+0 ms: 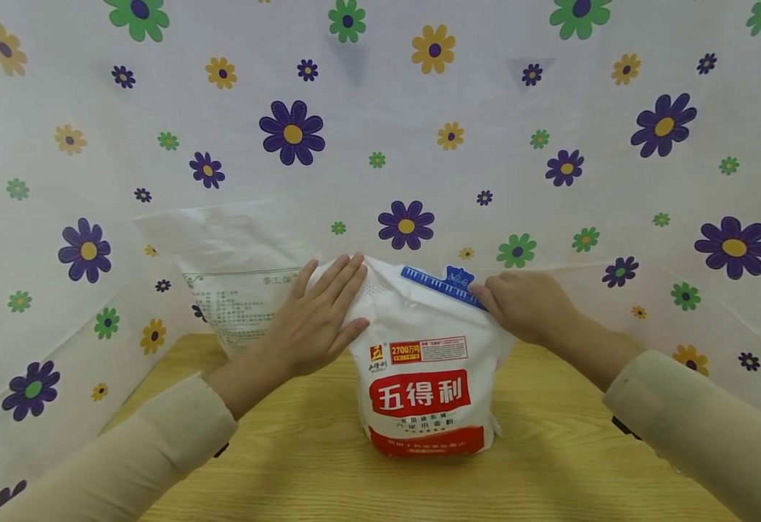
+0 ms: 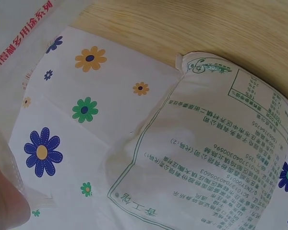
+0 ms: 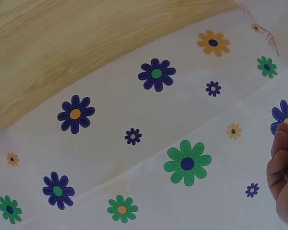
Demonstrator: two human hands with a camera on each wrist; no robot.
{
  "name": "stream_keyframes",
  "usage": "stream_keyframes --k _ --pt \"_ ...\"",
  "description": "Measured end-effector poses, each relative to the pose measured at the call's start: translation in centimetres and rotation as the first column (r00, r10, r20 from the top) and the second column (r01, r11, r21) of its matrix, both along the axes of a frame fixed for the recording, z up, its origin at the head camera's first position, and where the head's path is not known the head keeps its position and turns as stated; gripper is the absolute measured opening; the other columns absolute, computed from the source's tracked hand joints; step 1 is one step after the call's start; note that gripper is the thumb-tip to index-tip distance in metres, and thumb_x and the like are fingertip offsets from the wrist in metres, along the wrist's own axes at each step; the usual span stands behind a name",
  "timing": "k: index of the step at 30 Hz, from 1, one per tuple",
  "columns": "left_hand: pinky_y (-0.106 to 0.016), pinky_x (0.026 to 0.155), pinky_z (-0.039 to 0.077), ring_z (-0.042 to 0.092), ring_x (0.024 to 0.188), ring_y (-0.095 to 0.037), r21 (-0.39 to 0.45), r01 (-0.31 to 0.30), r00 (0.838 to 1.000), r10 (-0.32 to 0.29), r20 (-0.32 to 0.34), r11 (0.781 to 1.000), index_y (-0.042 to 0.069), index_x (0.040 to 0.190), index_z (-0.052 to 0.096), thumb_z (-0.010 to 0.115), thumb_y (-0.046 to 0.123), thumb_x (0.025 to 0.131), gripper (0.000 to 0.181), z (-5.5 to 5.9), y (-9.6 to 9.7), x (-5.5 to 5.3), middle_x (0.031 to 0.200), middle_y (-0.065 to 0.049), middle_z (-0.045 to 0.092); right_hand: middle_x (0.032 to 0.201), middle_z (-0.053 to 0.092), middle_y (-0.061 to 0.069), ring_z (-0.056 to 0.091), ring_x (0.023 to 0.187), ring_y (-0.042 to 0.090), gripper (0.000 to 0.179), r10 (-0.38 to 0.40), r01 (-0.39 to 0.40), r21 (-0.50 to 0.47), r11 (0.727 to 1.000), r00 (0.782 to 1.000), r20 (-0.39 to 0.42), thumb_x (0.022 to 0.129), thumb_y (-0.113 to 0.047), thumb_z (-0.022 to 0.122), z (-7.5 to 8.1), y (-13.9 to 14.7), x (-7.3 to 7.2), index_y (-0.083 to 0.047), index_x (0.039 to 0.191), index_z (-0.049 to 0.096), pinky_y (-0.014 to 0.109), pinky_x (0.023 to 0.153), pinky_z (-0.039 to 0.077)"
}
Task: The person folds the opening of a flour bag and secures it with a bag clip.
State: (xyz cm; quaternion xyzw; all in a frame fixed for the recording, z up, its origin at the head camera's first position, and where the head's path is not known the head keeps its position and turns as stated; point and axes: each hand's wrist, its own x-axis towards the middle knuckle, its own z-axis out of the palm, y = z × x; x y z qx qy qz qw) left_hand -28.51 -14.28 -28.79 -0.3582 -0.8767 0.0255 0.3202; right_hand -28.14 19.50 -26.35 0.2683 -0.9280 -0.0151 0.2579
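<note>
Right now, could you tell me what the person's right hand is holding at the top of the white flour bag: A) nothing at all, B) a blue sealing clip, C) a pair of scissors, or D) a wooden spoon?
B: the right hand pinches the blue sealing clip across the folded top of the white flour bag.

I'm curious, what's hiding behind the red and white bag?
Behind the red and white bag, left, stands a pale printed bag, partly covered by the left hand. Beyond is flowered cloth.
</note>
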Motion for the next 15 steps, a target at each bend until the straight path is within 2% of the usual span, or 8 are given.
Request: stream_keyframes --k 8,15 --pt "-0.053 0.123 -0.001 0.013 0.155 -0.028 0.019 -0.005 1.000 0.006 -0.015 1.000 0.005 0.158 0.021 0.005 0.064 0.101 0.084 -1.0 -0.4 0.2 0.167 -0.010 0.017 0.060 0.051 -0.001 0.050 0.054 0.014 0.028 0.042 -0.043 -0.015 0.999 0.998 -0.050 0.102 -0.027 0.051 -1.2 1.2 0.4 -0.010 0.080 0.060 0.026 0.052 0.045" --pt "-0.058 0.120 0.005 0.008 0.156 -0.028 0.088 -0.017 0.999 0.019 -0.029 0.996 0.004 0.159 0.016 0.008 0.066 0.100 0.086 -2.3 -1.3 0.9 0.168 -0.010 0.009 0.060 0.048 -0.001 0.046 0.054 0.014 0.032 0.036 -0.037 -0.010 0.999 0.998 -0.059 0.098 -0.034 0.057 -2.0 2.3 0.5 -0.012 0.075 0.055 0.026 0.050 0.039"
